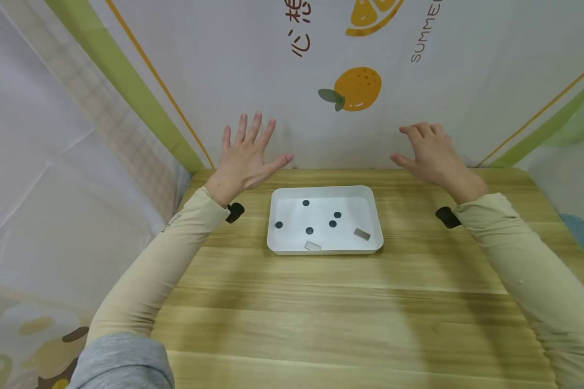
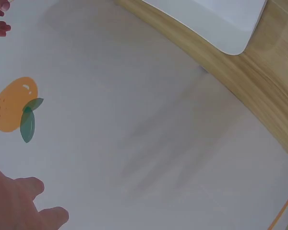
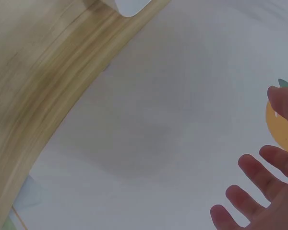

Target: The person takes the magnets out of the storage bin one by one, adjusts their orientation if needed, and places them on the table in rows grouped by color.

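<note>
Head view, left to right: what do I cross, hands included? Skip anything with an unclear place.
Grey sleeve → left hand → white tray → right hand.

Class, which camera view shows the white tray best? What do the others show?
The head view: it shows the whole white tray, with five dark discs and two small rectangular pieces inside. The left wrist view catches only part, with one corner; the right wrist view, just a small corner.
</note>
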A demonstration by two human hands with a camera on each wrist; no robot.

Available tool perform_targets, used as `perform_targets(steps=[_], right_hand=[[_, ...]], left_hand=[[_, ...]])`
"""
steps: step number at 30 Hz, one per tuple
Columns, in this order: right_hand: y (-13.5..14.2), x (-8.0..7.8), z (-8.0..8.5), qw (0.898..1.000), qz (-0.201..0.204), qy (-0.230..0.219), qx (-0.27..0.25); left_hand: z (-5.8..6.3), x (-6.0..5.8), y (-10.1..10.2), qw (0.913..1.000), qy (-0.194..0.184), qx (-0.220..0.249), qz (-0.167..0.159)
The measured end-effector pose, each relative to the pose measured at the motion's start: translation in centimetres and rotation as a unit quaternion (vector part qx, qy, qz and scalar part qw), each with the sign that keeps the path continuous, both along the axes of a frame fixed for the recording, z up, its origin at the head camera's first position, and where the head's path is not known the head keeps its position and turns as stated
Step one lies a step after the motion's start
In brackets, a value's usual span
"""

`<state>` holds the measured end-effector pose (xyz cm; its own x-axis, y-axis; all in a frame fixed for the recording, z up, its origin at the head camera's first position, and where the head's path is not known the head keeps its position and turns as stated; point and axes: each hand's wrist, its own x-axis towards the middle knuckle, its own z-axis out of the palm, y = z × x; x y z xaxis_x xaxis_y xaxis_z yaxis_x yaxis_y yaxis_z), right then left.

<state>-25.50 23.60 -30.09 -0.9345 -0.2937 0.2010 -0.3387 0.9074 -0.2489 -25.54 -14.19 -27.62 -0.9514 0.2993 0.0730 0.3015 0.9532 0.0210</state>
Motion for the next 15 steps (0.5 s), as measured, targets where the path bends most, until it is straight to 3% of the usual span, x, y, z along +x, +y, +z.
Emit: perform_targets(steps=[8, 15], right_hand=[[-0.5, 0.3, -0.8, 0.999, -0.005, -0.013, -0.048], [-1.2, 1.3, -2.8, 0.994, 0.004, -0.038, -0.104]], left_hand=[[-0.8, 0.2, 0.0, 0.9987, 0.036, 0.033, -0.016], [-2.3, 1.1, 0.0, 0.9943, 0.087, 0.051, -0.034]])
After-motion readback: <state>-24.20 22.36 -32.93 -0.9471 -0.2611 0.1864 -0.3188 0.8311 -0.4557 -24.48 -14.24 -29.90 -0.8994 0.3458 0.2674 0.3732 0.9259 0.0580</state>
